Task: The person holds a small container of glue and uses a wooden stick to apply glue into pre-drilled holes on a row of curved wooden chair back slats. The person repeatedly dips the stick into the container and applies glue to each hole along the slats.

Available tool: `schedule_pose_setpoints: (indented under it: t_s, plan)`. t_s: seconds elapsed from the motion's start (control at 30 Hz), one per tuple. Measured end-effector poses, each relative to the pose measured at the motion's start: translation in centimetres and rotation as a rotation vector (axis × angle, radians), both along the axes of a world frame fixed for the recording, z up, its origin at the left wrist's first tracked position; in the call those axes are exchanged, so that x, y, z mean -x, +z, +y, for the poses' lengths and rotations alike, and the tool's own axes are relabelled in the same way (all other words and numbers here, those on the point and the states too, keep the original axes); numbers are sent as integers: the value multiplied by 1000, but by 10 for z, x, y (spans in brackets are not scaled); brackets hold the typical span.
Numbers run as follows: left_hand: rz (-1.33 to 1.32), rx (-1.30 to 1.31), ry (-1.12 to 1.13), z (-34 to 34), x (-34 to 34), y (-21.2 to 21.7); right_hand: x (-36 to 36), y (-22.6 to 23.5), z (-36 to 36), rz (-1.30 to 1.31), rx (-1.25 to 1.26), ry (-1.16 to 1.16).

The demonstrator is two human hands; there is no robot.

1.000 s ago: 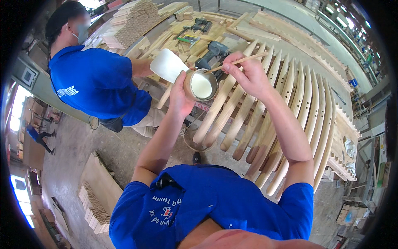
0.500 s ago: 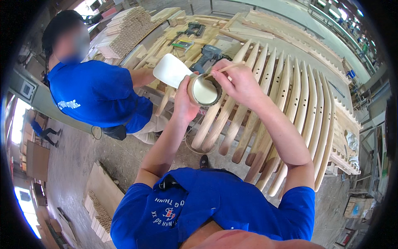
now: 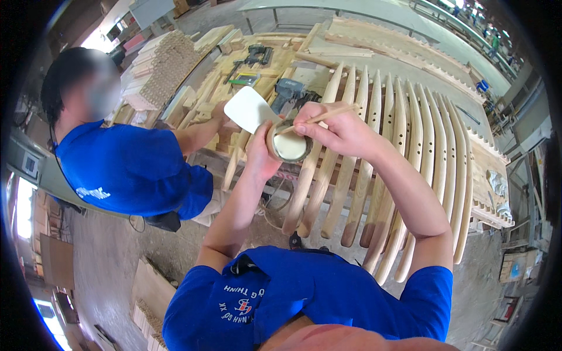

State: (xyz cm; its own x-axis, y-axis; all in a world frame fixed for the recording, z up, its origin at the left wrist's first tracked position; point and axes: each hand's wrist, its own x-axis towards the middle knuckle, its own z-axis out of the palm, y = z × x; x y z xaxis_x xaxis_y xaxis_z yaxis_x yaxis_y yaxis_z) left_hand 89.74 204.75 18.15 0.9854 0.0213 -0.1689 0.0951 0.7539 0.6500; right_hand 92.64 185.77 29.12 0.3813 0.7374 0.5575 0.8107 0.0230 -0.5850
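My left hand (image 3: 261,157) is wrapped round a round, open-topped container (image 3: 271,145) with a stained rim. Thick white liquid (image 3: 290,147) shows inside it. A flat white piece with rounded corners (image 3: 249,110) sticks out beside the container, next to my left fingers; how it is held or attached is hidden. Between the thumb and fingers of my right hand (image 3: 333,131) is a thin wooden stick (image 3: 319,117), slanting down with its lower end at the container's mouth. Several long, curved wooden slats with drilled holes (image 3: 430,146) lie side by side below and right of my right hand.
A co-worker in a blue shirt (image 3: 129,155) stands close on my left, one arm over the bench (image 3: 266,82). On the bench lie a grey-blue power tool (image 3: 288,93) and a black tool (image 3: 257,55). Stacked wood strips (image 3: 155,67) stand behind. Notched boards (image 3: 398,47) lie at far right.
My right hand has shifted, and the stick now slants down from right to left across the container. My view has moved slightly; the left hand keeps its hold.
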Motion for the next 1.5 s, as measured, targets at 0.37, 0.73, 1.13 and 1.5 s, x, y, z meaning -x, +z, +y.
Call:
schedule_pose_setpoints:
  t_s: [0.37, 0.73, 1.13, 1.5]
  plan:
    - [-107, 69, 164, 19, -25, -5, -17, -17, 0, -199, 137, -328]
    - [-176, 90, 103, 17, -34, -9, -18, -6, 18, -108, -6, -261]
    - [-85, 39, 96, 18, -44, -18, -45, -27, 27, 431, 17, -268]
    - [-66, -1, 28, 14, -53, -16, -64, -43, 22, 660, -195, -303]
